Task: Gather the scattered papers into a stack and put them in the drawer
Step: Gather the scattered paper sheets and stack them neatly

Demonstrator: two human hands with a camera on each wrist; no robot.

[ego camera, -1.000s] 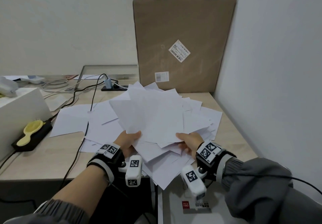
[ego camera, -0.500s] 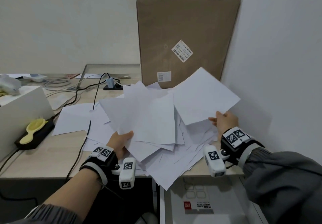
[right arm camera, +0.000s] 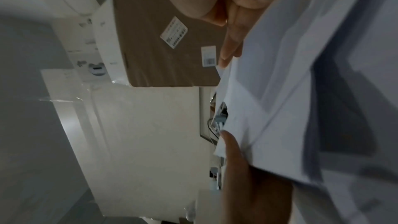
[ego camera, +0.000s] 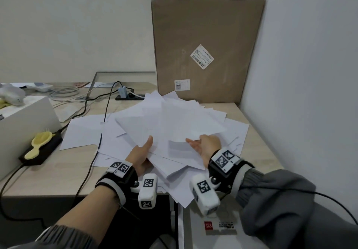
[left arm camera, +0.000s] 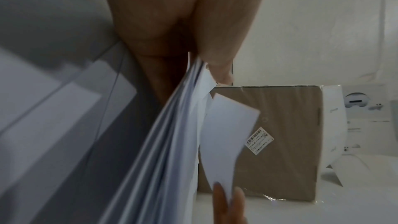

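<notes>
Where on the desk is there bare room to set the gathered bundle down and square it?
Bare wood shows along the desk's near edge, between the black block with the yellow brush and the papers, though a black cable crosses it. A narrow strip runs beside the right wall. The middle is crowded with sheets up to the cardboard box; the back left holds cables.

Matt white papers [ego camera: 174,124] (cardboard box [ego camera: 207,35])
</notes>
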